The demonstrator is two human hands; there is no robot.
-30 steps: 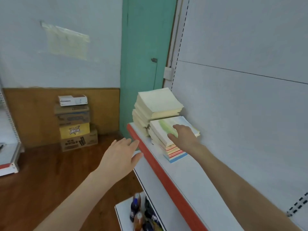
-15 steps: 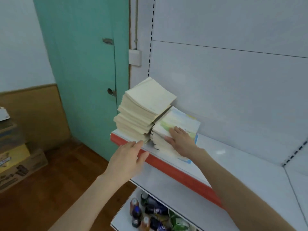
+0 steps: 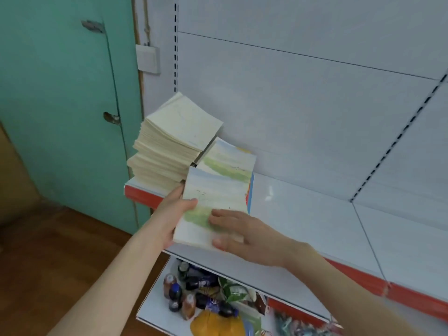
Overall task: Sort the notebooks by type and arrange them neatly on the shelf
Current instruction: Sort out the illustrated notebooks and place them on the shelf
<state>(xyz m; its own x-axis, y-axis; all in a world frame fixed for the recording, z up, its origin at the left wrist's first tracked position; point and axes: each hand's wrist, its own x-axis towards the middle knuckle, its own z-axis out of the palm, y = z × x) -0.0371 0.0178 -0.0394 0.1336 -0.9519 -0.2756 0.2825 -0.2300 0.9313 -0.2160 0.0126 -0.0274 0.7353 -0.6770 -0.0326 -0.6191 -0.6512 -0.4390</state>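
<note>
At frame centre, the left hand [image 3: 173, 215] grips the landscape-cover notebook [image 3: 213, 195] by its left edge (perhaps several) while the right hand [image 3: 244, 235] pinches its near edge — above the shelf [image 3: 303, 214].

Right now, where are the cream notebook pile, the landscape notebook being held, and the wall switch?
cream notebook pile [image 3: 186, 122]: head view, top cover.
landscape notebook [image 3: 213, 195]: head view, middle of its cover.
wall switch [image 3: 148, 58]: head view, centre of the plate.
</note>
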